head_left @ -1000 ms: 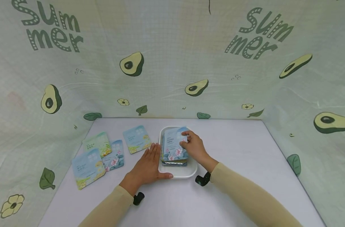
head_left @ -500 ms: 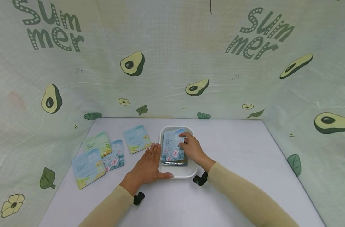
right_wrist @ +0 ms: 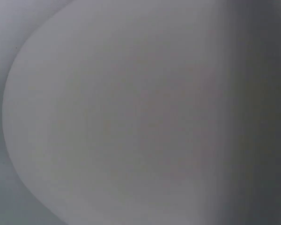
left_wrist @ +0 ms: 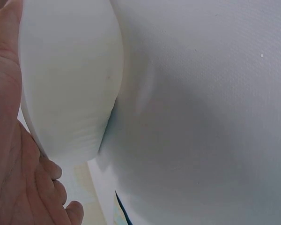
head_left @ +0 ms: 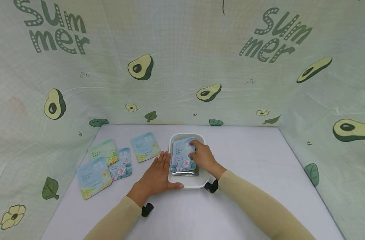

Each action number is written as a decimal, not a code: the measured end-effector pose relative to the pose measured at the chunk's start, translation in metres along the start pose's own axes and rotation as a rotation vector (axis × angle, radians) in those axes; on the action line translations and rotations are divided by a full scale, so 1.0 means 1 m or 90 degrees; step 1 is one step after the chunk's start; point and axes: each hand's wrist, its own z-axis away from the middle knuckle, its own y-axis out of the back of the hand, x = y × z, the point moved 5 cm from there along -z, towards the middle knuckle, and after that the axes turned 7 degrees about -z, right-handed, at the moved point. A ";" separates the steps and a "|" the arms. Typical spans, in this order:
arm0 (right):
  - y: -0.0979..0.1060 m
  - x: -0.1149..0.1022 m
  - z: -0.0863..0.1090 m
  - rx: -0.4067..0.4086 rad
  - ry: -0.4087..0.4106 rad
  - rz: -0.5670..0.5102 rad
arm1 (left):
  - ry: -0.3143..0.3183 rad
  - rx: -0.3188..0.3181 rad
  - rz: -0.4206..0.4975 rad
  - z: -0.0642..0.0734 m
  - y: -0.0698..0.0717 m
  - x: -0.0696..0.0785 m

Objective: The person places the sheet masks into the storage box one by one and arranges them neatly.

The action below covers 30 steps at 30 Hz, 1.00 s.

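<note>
Pinched at its right edge by thumb and fingers of the right hand: thin light-blue rectangular sachet with pink flower print, probably coated film. Located within the white rounded-rectangle tray, over a stack of silvery-edged flat packets; can't tell whether resting fully on it or slightly lifted. Laid against the tray's left side, fingers straight and close together, thumb stretched out at the near rim: left hand, likely steadying, gripping nothing. On the white tabletop, just beyond the left fingertips: pale-blue squarish packet with yellow flowers; more overlapping flat printed packets farther left. Handling, judged by eye: light, flexible rather than rigid, likely slippery on smooth faces, not fragile but easy to crease. Best taken by a long side or corner, thumb on top, fingers beneath; avoid squeezing the middle, possibly soft inside. Expect sliding against the stack; raise one edge first to separate. Tray probably light too, prone to skidding without bracing. Right wrist view too blurred to use.
</note>
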 end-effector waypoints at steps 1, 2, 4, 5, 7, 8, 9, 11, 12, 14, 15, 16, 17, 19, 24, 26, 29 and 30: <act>0.000 0.000 0.000 -0.001 -0.002 -0.001 | 0.000 0.000 0.000 0.000 0.000 0.000; 0.000 0.001 0.000 -0.003 -0.004 -0.002 | 0.000 0.001 0.001 0.000 0.000 0.000; 0.000 0.001 0.000 -0.004 -0.004 -0.004 | 0.000 0.002 0.002 0.000 0.000 0.000; 0.000 0.001 0.000 -0.005 -0.004 -0.005 | 0.000 0.002 0.003 0.000 0.000 0.000; 0.000 0.001 0.000 -0.004 -0.003 -0.004 | 0.000 0.003 0.005 0.000 0.001 0.000; 0.000 0.001 0.000 -0.004 -0.003 -0.004 | 0.000 0.003 0.005 0.000 0.001 0.000; 0.000 0.001 0.000 -0.004 -0.003 -0.002 | 0.000 0.002 0.006 0.000 0.001 0.000; 0.001 0.002 0.000 -0.005 -0.006 0.004 | 0.000 0.003 0.009 0.000 0.001 0.000; 0.002 0.002 0.000 -0.007 -0.008 0.008 | 0.000 0.003 0.011 0.000 0.001 0.000; 0.005 0.001 0.002 -0.010 -0.012 0.017 | 0.000 0.001 0.012 0.000 0.001 0.000; 0.007 0.000 0.002 -0.011 -0.014 0.023 | -0.001 0.002 0.013 0.000 0.000 0.000; 0.008 -0.001 0.003 -0.010 -0.014 0.031 | 0.000 0.002 0.014 0.000 0.000 0.000; 0.011 -0.003 0.003 -0.008 -0.012 0.039 | 0.000 0.002 0.015 0.000 0.000 -0.001; 0.015 -0.005 0.005 0.003 0.001 0.054 | 0.002 0.000 0.015 0.001 0.000 -0.001; 0.026 -0.002 0.008 0.058 0.071 0.064 | 0.007 -0.001 0.022 0.001 -0.001 -0.002; 0.029 0.002 0.011 0.085 0.095 0.067 | 0.008 -0.001 0.023 0.001 -0.001 -0.002; 0.031 0.010 0.020 0.113 0.117 0.091 | 0.010 -0.003 0.026 0.000 -0.002 -0.002; 0.032 0.013 0.024 0.116 0.118 0.102 | 0.011 -0.003 0.028 0.000 -0.002 -0.003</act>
